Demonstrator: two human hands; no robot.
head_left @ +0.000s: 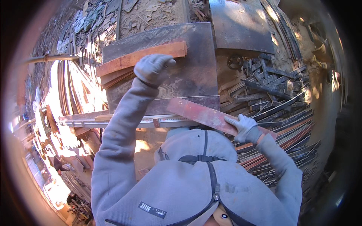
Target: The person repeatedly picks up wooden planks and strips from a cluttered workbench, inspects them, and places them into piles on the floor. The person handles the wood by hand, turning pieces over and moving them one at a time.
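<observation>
My right hand (246,128), in a pale work glove, grips a worn reddish plank (205,114) toward its right end. The plank slants across the near edge of a dark metal table (196,71), its left end over that edge. My left hand (154,69), gloved as well, is raised with its fingers curled; whatever they may hold is hidden. Just beyond it, an orange-brown board (124,60) lies on the table over other thin boards (117,78). I cannot tell whether the left hand touches them.
Along the table's near side runs a metal rail with a measuring scale (169,119). Dark and reddish wooden strips (279,150) lie in heaps at the right, near a black handwheel (235,61). A second metal-topped table (241,26) stands beyond. Sunlit strips (71,88) lean at the left.
</observation>
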